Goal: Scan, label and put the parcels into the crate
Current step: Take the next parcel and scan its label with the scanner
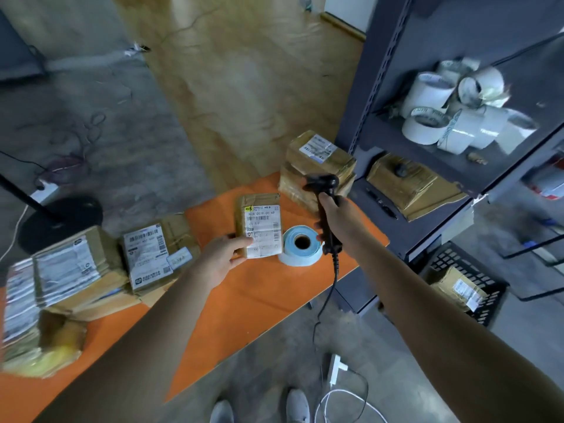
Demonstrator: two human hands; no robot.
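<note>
- Orange cloth covers the bench (pixel 259 300), which stands on a grey concrete floor. At its left end is a blurred heap of boxes (pixel 70 270), with another labelled box (pixel 152 248) beside it.
- Next comes the left hand (pixel 219 257). Its thumb and fingers grasp the near left corner of the parcel (pixel 259 224).
- This parcel lies flat on the bench with its label up and its long axis running away from the person.
- A roll of labels (pixel 300 244) touches the parcel's right edge.
- Just right of the roll, the right hand (pixel 335 218) is clenched round the handle of the scanner (pixel 325 206). The scanner head sits above and beyond the parcel's far right corner.
- I judge the scan turns on this: the barcodes lie to the left of and below the scanner head, so it must tip that way.
- Farther right is a metal rack (pixel 377 87). On the floor by it is the black crate (pixel 457 259), already holding one box, and the right hand is the nearer one to it.
</note>
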